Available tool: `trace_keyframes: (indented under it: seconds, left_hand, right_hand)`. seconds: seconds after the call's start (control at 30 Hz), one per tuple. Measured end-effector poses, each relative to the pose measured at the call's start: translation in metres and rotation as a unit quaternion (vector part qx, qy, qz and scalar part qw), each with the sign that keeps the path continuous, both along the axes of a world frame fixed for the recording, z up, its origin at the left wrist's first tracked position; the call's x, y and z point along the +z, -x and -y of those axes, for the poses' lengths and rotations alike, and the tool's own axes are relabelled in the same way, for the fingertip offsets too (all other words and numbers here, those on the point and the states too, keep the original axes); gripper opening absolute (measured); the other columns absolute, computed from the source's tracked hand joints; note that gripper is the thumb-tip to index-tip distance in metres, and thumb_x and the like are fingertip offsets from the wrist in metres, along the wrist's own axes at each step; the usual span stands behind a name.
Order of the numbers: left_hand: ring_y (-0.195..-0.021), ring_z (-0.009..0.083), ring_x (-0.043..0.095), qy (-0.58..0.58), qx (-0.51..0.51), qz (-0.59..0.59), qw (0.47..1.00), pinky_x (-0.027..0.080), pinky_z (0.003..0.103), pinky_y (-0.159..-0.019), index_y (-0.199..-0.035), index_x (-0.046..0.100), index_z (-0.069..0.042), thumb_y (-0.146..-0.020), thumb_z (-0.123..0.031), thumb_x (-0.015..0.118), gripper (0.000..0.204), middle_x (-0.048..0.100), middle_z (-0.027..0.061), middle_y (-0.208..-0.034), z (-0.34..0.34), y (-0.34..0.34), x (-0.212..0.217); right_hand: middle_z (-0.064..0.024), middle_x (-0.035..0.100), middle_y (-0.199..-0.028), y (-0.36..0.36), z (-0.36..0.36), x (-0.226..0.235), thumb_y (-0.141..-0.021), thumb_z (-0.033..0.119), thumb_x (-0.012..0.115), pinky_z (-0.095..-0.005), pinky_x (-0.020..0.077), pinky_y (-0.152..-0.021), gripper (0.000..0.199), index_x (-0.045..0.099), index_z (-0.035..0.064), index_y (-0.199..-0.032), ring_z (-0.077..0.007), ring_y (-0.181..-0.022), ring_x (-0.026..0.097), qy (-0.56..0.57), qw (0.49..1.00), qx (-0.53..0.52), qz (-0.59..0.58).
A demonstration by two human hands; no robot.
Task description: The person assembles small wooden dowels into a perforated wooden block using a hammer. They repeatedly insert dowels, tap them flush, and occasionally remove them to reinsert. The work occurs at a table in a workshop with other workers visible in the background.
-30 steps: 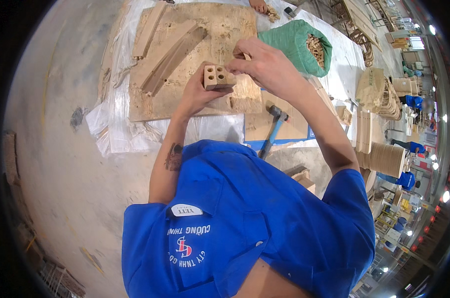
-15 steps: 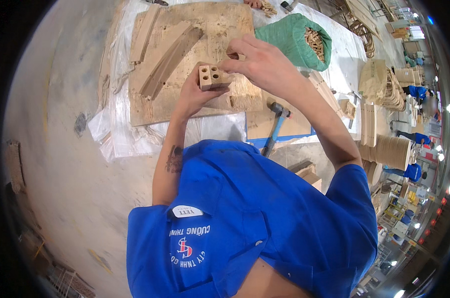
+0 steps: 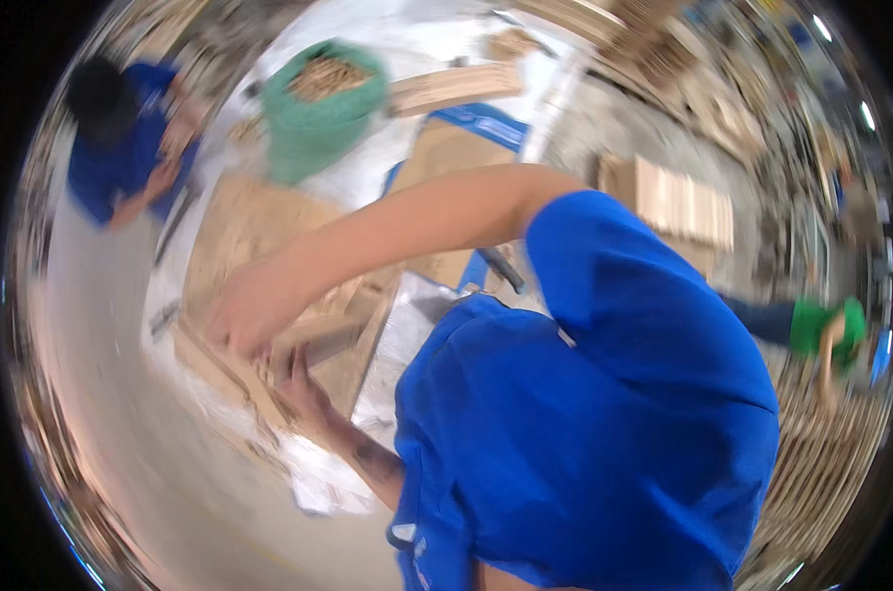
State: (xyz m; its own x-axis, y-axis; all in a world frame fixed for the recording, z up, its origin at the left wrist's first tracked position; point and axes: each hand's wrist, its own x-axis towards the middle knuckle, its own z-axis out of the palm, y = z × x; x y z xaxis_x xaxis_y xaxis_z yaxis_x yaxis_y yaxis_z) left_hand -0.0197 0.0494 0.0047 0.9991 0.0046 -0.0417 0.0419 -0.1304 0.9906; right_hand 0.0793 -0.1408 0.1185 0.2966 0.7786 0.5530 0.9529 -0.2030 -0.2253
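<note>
Blue cloth, the wearer's shirt (image 3: 584,394), fills the lower middle, and the bare right arm bends across to a worn wooden board (image 3: 269,212) on the plastic-covered table. The right hand (image 3: 244,310) is over the board's lower part, its fingers pointing down; whether they pinch anything I cannot tell. Just below it the left hand (image 3: 308,396) points up with one digit raised – motion blur hides whether it grips something. Pale wooden strips (image 3: 333,335) lie on the board near both hands, the closest just beside the left hand's raised digit.

Beyond the board stands a green sack (image 3: 313,138), its mouth open on small wooden pieces (image 3: 330,77). To its right are light planks (image 3: 456,91) and a brown panel (image 3: 456,158) with blue edges; a dark handle (image 3: 502,271) shows near the shirt. A co-worker in blue (image 3: 121,187) is at the far left, another person in green (image 3: 828,330) at the far right.
</note>
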Motion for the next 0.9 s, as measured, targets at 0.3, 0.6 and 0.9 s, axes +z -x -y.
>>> trace_keyframes:
  seconds: [0.3, 0.6, 0.9]
  left_hand:
    - [-0.122, 0.0268, 0.055, 0.057, 0.065, -0.015, 0.996, 0.044, 0.042, -0.107, -0.128, 0.057, 0.012, -0.089, -0.009, 0.073, 0.047, 0.058, 0.0199, -0.132, -0.007, -0.004, -0.012]
    - [-0.124, 0.0282, 0.055, 0.044, 0.029, -0.019, 0.998, 0.041, 0.043, -0.109, -0.131, 0.053, 0.012, -0.089, -0.013, 0.073, 0.054, 0.058, 0.0203, -0.132, -0.011, -0.008, -0.017]
    - [-0.109, 0.0241, 0.061, -0.017, 0.010, -0.017, 1.000, 0.049, 0.035, -0.099, -0.116, 0.061, 0.018, -0.088, 0.005, 0.065, 0.031, 0.066, 0.0184, -0.117, -0.009, -0.005, -0.014]
  right_hand:
    - [-0.0039, 0.065, -0.109, 0.001, -0.017, 0.005, -0.085, 0.022, 0.069, -0.0390, 0.0595, -0.076, 0.014, 0.078, 0.0170, -0.095, -0.0243, -0.109, 0.061, 0.128, 0.987, -0.016, 0.098]
    - [-0.0106, 0.071, -0.094, -0.003, -0.021, -0.010, -0.085, 0.015, 0.069, -0.0427, 0.0616, -0.066, 0.011, 0.076, 0.0065, -0.088, -0.0285, -0.094, 0.069, 0.114, 0.982, -0.006, 0.153]
    - [-0.0084, 0.064, -0.074, -0.005, -0.025, -0.042, -0.073, 0.025, 0.066, -0.0428, 0.0495, -0.054, 0.016, 0.069, 0.0095, -0.070, -0.0309, -0.068, 0.064, -0.069, 0.987, -0.026, 0.141]
